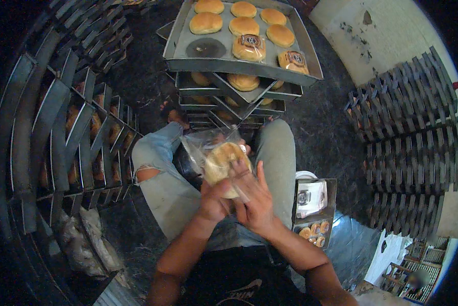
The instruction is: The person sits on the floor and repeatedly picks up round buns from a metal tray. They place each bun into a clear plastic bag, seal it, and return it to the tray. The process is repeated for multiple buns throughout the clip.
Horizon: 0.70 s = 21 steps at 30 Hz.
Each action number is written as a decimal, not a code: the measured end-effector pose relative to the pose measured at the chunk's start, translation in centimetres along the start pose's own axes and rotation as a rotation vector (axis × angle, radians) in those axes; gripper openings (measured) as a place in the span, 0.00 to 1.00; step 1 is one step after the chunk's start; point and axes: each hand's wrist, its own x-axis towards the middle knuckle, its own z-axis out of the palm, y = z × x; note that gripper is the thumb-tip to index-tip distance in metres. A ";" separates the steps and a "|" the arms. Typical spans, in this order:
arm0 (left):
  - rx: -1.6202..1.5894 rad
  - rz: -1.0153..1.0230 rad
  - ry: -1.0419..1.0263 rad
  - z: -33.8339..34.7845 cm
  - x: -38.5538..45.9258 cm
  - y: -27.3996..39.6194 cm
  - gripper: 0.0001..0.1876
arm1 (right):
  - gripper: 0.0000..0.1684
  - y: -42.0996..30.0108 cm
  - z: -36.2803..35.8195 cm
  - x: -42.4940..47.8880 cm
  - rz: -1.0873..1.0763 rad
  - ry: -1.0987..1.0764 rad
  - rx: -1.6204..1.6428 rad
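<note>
Between my two hands, over my lap, is a round golden bread bun (223, 164) partly inside a clear plastic bag (198, 147). My left hand (215, 201) holds the bun's lower left side. Against its lower right side lies my right hand (254, 197), blurred, fingers spread; whether it grips the bun or the bag is unclear. Ahead, a metal baking tray (229, 65) tops a stack and bears several bare buns (206, 23). Two bagged buns with printed wrappers, one at the front middle (249, 48) and one at the front right corner (293, 62), lie on it too.
More trays of buns are stacked crosswise below the top tray. Tall tray stacks stand on the left (57, 134) and the right (408, 153). Beside my right thigh, a box (330, 214) holds printed plastic bags (311, 199). Crumpled sacks (83, 244) lie at the lower left.
</note>
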 end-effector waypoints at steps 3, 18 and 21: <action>0.052 -0.031 0.006 -0.1 0.3 0.1 0.40 | 0.34 0.6 0.2 1.2 0.025 -0.059 -0.022; -0.474 -0.368 0.338 -0.2 0.9 -1.4 0.38 | 0.13 1.7 -8.2 -3.3 0.797 -0.247 0.279; -0.539 -0.490 0.233 2.8 -0.6 -3.3 0.38 | 0.15 4.5 -7.6 -4.8 0.061 0.294 -0.003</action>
